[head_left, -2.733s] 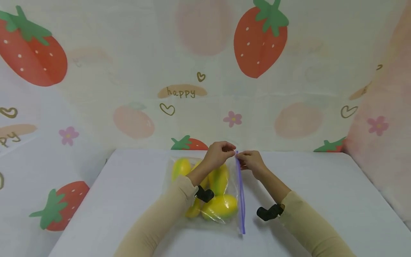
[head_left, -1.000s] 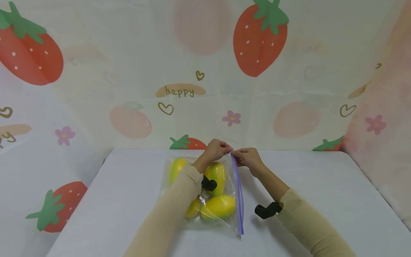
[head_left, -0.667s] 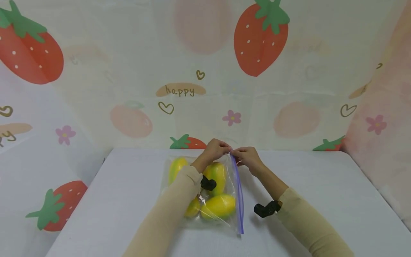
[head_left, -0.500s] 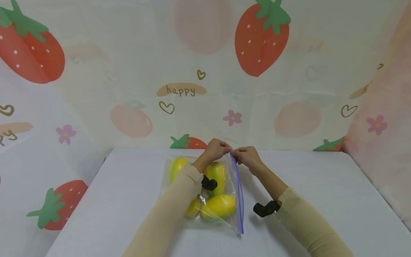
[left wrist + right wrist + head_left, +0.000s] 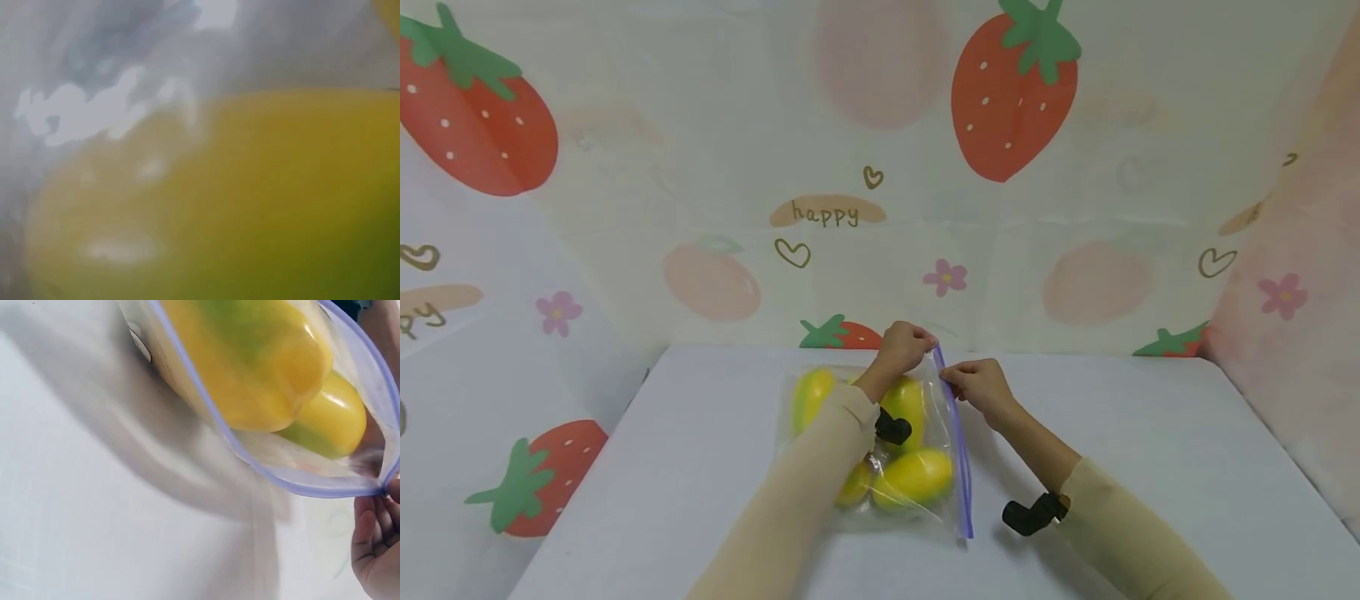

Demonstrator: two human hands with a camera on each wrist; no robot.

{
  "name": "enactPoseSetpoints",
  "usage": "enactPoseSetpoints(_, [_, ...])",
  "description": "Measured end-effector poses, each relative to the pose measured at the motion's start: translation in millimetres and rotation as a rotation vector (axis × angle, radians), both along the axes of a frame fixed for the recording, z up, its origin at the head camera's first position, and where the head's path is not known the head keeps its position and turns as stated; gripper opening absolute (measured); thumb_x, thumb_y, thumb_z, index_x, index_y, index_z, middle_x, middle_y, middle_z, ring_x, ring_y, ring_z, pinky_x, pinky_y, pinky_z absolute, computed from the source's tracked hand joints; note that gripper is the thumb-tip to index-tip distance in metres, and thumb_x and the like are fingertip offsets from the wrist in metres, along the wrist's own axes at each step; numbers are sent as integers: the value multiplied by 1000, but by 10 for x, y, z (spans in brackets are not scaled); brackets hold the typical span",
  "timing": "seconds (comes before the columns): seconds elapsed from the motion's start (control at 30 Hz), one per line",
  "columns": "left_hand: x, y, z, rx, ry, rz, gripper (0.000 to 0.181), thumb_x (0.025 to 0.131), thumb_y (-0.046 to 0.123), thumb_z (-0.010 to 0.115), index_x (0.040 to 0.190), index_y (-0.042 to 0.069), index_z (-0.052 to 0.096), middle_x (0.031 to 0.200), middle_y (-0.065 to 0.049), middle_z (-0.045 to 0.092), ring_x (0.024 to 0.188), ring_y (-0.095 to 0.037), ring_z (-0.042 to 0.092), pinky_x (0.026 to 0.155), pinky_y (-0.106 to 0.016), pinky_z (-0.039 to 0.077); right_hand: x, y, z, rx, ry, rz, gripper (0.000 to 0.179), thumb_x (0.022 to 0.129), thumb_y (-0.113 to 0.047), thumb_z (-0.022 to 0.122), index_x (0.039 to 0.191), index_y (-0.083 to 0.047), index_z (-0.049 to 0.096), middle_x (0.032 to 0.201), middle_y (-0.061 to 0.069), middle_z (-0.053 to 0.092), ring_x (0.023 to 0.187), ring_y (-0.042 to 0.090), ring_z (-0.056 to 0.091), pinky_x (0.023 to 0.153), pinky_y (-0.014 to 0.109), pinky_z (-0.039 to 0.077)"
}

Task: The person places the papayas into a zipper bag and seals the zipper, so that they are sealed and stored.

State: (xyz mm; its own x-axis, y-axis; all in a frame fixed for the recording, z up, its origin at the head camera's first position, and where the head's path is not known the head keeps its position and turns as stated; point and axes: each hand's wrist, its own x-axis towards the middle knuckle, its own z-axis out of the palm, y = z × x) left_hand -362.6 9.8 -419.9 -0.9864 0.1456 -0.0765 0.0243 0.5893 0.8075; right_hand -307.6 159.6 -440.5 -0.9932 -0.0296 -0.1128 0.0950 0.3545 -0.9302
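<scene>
A clear zip bag (image 5: 940,508) with a purple zip strip (image 5: 961,467) along its right side lies on the table. Inside are several yellow-green mangoes (image 5: 917,479). At the far corner of the strip, my left hand (image 5: 904,348) pinches the bag's edge. A little nearer along the strip, my right hand (image 5: 985,387) pinches it between thumb and fingers. In the right wrist view the two purple edges (image 5: 215,412) stand apart and meet at the fingers (image 5: 365,528). A mango (image 5: 250,200) under shiny plastic fills the left wrist view.
The white table (image 5: 715,433) ends at a backdrop cloth (image 5: 730,150) printed with strawberries. My left forearm crosses over the bag and hides part of the mangoes. Black wrist cameras (image 5: 1030,514) sit on both wrists.
My right hand has slid a short way along the strip toward me, apart from the left hand. Earlier, both hands came together at the far corner; the left hand stays there.
</scene>
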Motion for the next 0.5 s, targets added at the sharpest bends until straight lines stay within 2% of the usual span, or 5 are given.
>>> enactPoseSetpoints(0.1, [1, -25, 0, 49, -1, -31, 25, 97, 23, 60, 104, 3, 74, 107, -12, 72, 94, -21, 61, 88, -36, 50, 0, 18, 11, -25, -40, 7, 30, 92, -18, 65, 102, 9, 71, 64, -4, 63, 62, 10, 56, 62, 20, 51])
enactPoseSetpoints(0.27, [-4, -64, -10, 74, 10, -102, 26, 97, 23, 58, 104, 3, 73, 104, -12, 70, 85, -17, 55, 81, -30, 48, -29, 52, 8, -117, -109, 62, 32, 92, -19, 65, 103, 11, 67, 65, -4, 62, 62, 11, 56, 63, 21, 52])
enactPoseSetpoints(0.37, [9, -83, -15, 83, -11, -122, 26, 97, 24, 59, 107, 4, 72, 107, -12, 70, 90, -18, 58, 84, -31, 49, -38, 59, -6, -146, -125, 75, 32, 93, -19, 65, 102, 11, 67, 65, -4, 61, 61, 11, 56, 63, 22, 52])
enactPoseSetpoints(0.5, [42, -101, -2, 54, -39, -141, 30, 96, 28, 61, 110, 3, 71, 111, -12, 69, 96, -21, 60, 91, -34, 50, -45, 57, -10, -139, -113, 70, 32, 93, -19, 64, 103, 12, 67, 66, -3, 62, 61, 11, 56, 62, 21, 52])
